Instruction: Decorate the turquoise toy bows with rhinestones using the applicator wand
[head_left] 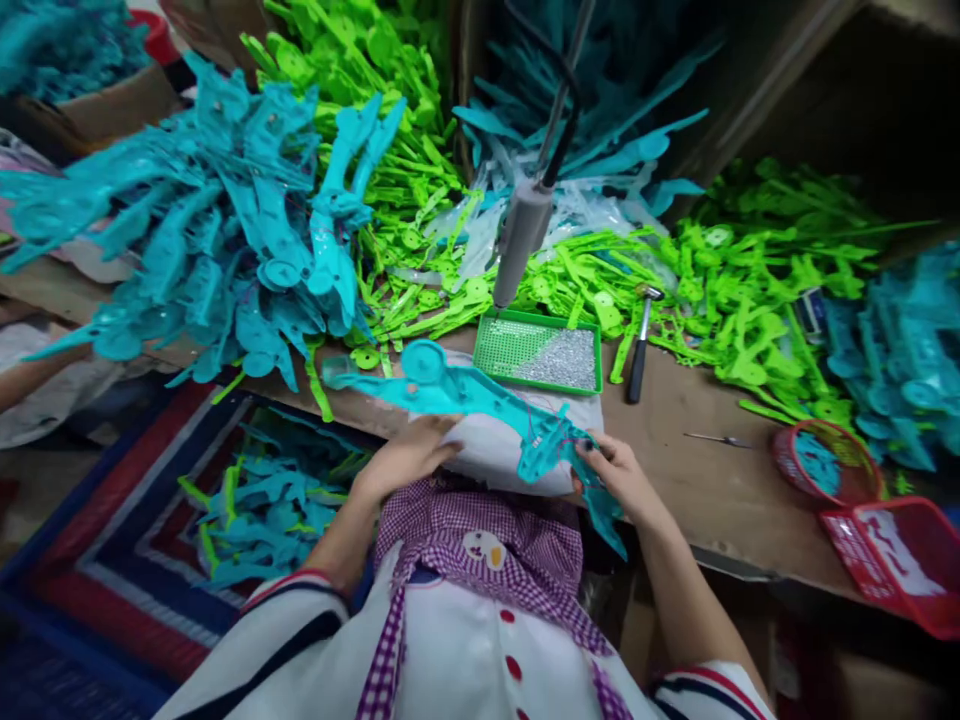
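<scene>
A long blue plastic part (480,395) with a round disc at its left end and thin wires at its right is held over the table edge. My right hand (615,475) pinches its right end between thumb and fingers. Just below the part's left half is my left hand (409,457), fingers stretched out and apart from one another, not closed on anything. Under the part lies a white cloth (487,455). Behind it sits a green tray (600,365) of small silvery screws. An electric screwdriver (523,240) hangs point down above the tray's left corner.
Blue plastic parts (225,220) are heaped at left, with bright green plastic pieces (420,230) behind. A hammer (641,345), a thin screwdriver (720,440), a red round basket (862,470) and a red tray (900,560) lie at right. A floor bin (97,540) stands lower left.
</scene>
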